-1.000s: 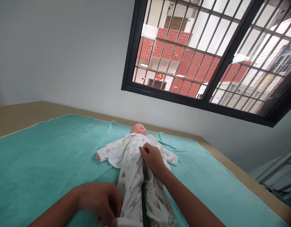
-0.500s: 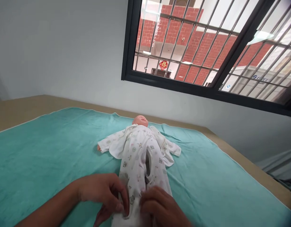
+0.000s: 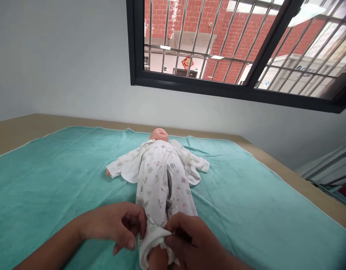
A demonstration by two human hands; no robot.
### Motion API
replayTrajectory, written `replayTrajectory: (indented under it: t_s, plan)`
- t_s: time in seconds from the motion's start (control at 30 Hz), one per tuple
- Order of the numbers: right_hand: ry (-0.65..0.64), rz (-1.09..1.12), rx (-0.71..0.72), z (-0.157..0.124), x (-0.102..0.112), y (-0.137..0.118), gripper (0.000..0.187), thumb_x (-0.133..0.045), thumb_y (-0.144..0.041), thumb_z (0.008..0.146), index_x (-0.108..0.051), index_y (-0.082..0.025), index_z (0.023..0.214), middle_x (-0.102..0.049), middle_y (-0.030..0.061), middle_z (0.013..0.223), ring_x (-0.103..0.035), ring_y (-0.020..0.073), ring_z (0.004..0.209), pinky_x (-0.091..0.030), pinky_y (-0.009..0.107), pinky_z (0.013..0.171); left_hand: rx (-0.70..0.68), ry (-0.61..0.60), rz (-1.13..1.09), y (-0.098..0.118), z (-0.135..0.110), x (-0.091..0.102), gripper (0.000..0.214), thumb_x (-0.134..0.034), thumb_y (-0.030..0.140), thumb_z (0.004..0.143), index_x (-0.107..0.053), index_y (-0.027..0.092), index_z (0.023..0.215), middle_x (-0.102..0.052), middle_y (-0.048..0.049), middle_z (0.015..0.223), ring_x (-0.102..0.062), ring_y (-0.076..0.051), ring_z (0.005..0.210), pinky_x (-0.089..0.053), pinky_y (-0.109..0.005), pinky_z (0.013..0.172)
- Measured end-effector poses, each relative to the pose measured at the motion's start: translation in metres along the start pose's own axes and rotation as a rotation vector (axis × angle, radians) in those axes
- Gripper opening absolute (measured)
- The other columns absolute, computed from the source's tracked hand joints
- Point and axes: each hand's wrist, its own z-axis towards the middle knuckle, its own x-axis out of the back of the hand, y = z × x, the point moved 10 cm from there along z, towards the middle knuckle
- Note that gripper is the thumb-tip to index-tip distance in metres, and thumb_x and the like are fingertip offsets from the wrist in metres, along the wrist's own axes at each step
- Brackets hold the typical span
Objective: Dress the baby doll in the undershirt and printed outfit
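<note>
A baby doll lies on its back, head toward the wall, dressed in a white printed jacket spread open at both sides. White printed trousers cover its legs. At the near end, the hem of the left-hand trouser leg is folded back, baring part of the doll's lower leg. My right hand pinches this folded hem between thumb and fingers. Beside the same leg, my left hand has its fingers bent, thumb apart, fingertips against the cloth. The doll's other foot is hidden.
A teal blanket lies under the doll on a tan surface. Behind rises a pale wall with a dark-framed barred window. Metal rails show at the far right.
The trouser hem has been turned back, and the lower leg now shows. My right hand has taken hold of the fold; my left fingers have come off the hem. The view has shifted slightly.
</note>
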Motion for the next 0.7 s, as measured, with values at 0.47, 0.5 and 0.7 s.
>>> replayTrajectory:
  t_s: [0.47, 0.5, 0.7]
  plan:
    - [-0.045, 0.093, 0.066, -0.005, -0.009, -0.013, 0.019, -0.061, -0.019, 0.074, -0.052, -0.024, 0.090, -0.049, -0.0076, 0.063, -0.046, 0.0077, 0.053, -0.037, 0.019, 0.049, -0.215, 0.685, 0.870, 0.038, 0.001, -0.021, 0.013, -0.054, 0.013, 0.065, -0.046, 0.021, 0.070, -0.058, 0.0030, 0.066, -0.050, -0.012, 0.059, -0.028, -0.024, 0.056]
    - [-0.018, 0.003, 0.101, -0.006, -0.009, -0.016, 0.022, -0.061, -0.016, 0.071, -0.054, -0.024, 0.090, -0.050, -0.0074, 0.064, -0.046, 0.0078, 0.054, -0.036, 0.019, 0.050, -0.199, 0.714, 0.878, 0.035, 0.002, -0.021, 0.015, -0.051, 0.011, 0.063, -0.045, 0.022, 0.071, -0.058, 0.0025, 0.067, -0.051, -0.013, 0.060, -0.029, -0.024, 0.057]
    - [0.217, -0.368, 0.499, -0.012, -0.009, -0.035, 0.026, -0.057, -0.018, 0.072, -0.057, -0.025, 0.097, -0.065, -0.0026, 0.079, -0.058, 0.0118, 0.061, -0.042, 0.021, 0.054, -0.173, 0.776, 0.833, 0.023, 0.004, -0.024, 0.009, -0.052, 0.020, 0.073, -0.050, 0.024, 0.081, -0.066, -0.0013, 0.079, -0.059, -0.018, 0.071, -0.039, -0.027, 0.065]
